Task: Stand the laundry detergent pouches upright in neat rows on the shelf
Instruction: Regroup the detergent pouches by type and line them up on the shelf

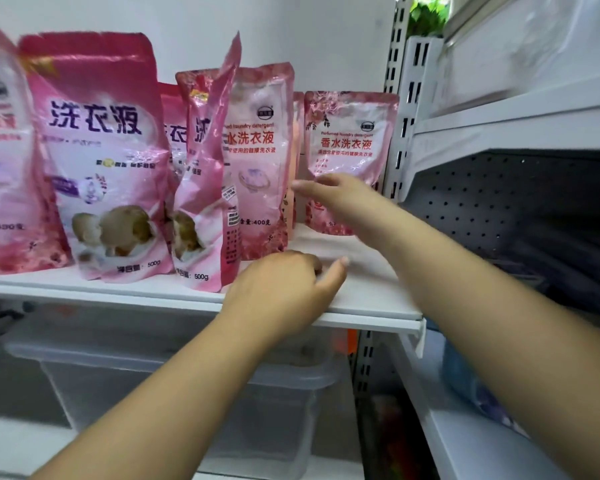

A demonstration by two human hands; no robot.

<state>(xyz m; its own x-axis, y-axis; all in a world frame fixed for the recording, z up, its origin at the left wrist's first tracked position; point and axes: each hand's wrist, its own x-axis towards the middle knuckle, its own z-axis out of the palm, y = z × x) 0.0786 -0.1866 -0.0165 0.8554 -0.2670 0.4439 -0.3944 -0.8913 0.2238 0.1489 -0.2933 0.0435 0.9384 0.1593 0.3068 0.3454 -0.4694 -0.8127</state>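
Several pink laundry detergent pouches stand on a white shelf [371,299]. A large 500 g pouch [101,150] stands front left, with a crumpled, leaning 500 g pouch [201,188] beside it. A 400 g pouch [260,157] stands behind that one. A smaller pouch [349,133] stands alone at the back right. My left hand [284,289] rests on the shelf's front part, fingers loosely curled, holding nothing. My right hand [329,192] reaches in with fingers extended towards the gap between the 400 g pouch and the back right pouch; whether it touches either is unclear.
Another pink pouch [4,161] stands at the far left edge. A slotted metal upright [395,98] bounds the shelf on the right, with a neighbouring shelf unit [516,116] beyond. Translucent plastic bins [187,386] sit on the level below.
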